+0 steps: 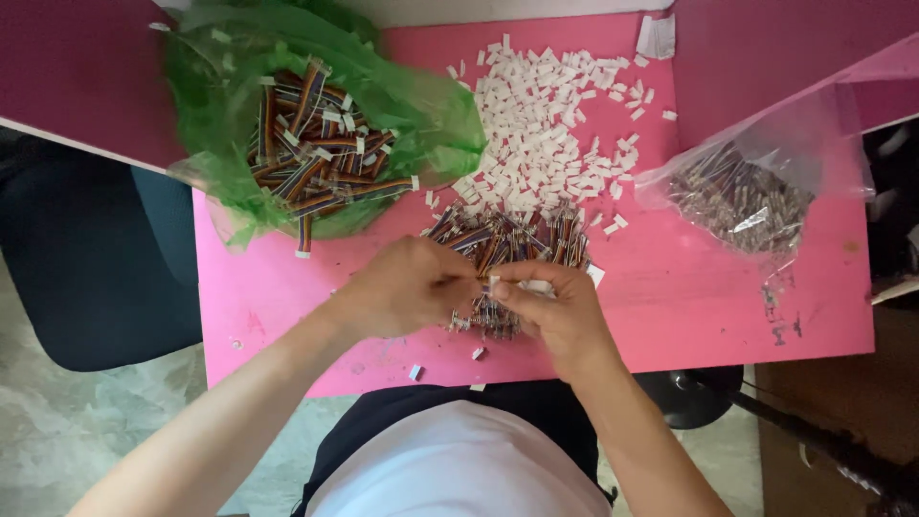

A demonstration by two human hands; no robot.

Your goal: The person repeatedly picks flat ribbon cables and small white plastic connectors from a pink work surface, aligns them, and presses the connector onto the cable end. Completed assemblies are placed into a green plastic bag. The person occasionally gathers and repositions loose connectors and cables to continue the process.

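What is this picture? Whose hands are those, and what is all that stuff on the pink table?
The camera sits on a person's head and looks down, so you see their own two arms. The left hand and right hand meet over the pink table, pinching small striped wire pieces between the fingers. Behind them lies a pile of striped wires, then a heap of little white plastic bits. A green bag holds more wires, and a clear bag holds others.

Small assembly workshop: pink worktable [728, 316], bagged wire bits [316, 153].
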